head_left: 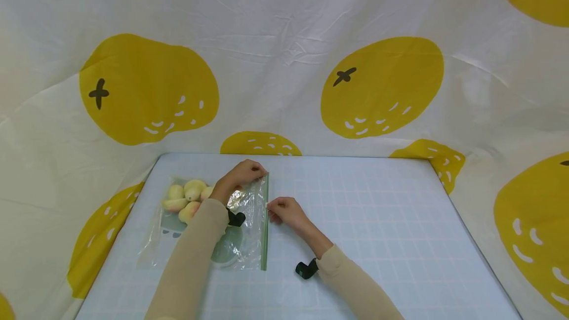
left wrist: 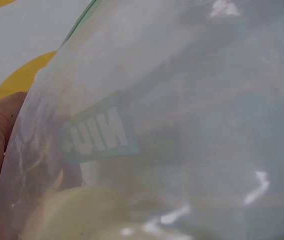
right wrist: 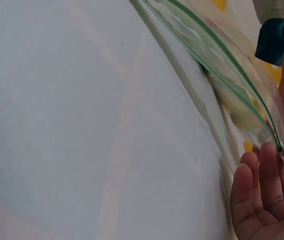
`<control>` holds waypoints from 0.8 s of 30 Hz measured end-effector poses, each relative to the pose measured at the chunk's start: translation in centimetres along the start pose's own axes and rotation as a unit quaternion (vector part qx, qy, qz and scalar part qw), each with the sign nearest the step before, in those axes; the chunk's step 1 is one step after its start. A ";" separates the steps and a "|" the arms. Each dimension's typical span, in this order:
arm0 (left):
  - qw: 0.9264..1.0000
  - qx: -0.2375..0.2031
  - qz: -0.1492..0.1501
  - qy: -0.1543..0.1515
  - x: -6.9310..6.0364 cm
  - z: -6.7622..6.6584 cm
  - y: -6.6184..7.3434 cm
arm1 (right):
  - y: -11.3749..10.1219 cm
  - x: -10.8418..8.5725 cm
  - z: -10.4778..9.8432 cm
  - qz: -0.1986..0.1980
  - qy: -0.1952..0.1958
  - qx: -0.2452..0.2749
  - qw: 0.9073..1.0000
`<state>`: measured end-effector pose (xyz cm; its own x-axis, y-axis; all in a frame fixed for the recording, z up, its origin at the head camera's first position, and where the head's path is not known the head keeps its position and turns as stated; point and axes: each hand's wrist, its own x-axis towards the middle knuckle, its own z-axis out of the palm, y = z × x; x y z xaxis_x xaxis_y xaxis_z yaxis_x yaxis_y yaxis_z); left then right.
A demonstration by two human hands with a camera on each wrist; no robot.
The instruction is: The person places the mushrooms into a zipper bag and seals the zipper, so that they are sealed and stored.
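A clear zip bag (head_left: pixel 253 241) with a green zip edge (head_left: pixel 265 241) lies on the table, holding several yellow-pink fruits (head_left: pixel 194 190) that look like peaches. At the far end of the zip edge, my left hand (head_left: pixel 242 173) pinches the bag's corner. My right hand (head_left: pixel 288 210) pinches the zip about midway, at a small white spot. In the right wrist view the two green zip strips (right wrist: pixel 222 80) stand apart, meeting near my right fingers (right wrist: pixel 268 172). Clear plastic fills most of the left wrist view, with pale fruit (left wrist: pixel 67 215) behind it.
The pale blue gridded table (head_left: pixel 378 241) extends right of the bag. A white cloth (head_left: pixel 275 73) with large yellow fruit prints hangs behind and at both sides. A black wrist camera (head_left: pixel 306 269) sits on the right sleeve, another (head_left: pixel 236 219) on the left.
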<state>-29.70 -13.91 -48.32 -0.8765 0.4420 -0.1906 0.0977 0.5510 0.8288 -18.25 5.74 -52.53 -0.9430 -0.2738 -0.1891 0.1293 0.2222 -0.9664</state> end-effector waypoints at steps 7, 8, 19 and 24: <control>1.000 -0.008 -0.004 0.001 -0.1 0.0 0.2 | -0.1 -0.7 0.0 -0.004 -0.013 -0.003 1.000; 1.000 -0.008 -0.005 0.001 -0.1 0.0 0.2 | -0.2 -0.8 0.0 -0.002 -0.016 -0.004 1.000; 1.000 -0.001 -0.004 0.001 -0.4 -0.1 0.5 | -0.1 -1.5 -0.2 -0.014 -0.060 -0.025 0.998; 1.000 -0.010 -0.012 0.003 -0.5 -0.1 0.5 | -1.1 -2.3 -0.4 -0.019 -0.089 -0.033 0.995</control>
<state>-29.27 -13.90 -47.79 -0.8816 0.4241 -0.2072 0.0668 0.5466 0.8347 -16.30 6.49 -50.94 -0.8770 -0.4429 -0.1864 0.0693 0.2674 -0.9611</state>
